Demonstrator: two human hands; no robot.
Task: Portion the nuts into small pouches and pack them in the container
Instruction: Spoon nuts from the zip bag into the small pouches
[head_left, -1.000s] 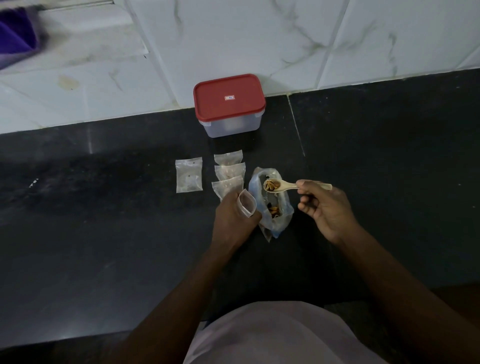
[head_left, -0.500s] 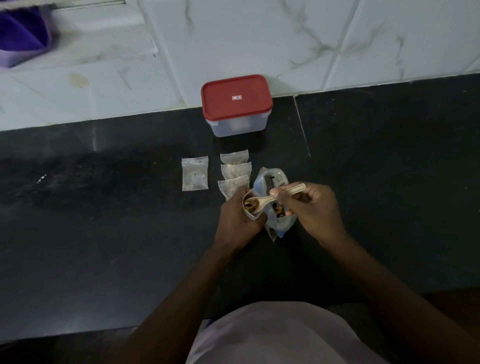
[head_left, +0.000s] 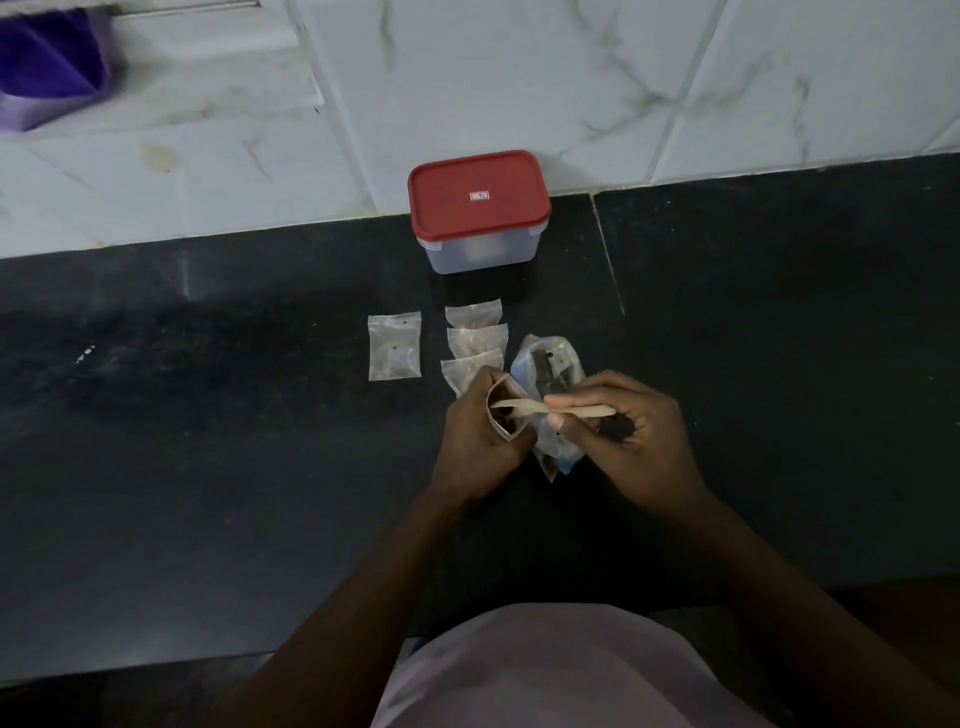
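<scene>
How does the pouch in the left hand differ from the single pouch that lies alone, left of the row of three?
The held pouch is gripped in the left hand; the lone pouch lies flat on the counter, untouched. The held pouch has its mouth spread open with the spoon tip inside; the lone pouch looks flat, with nothing at its mouth. Both are small and of clear plastic.

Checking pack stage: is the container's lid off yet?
No, the red lid sits closed on top of the container.
</scene>
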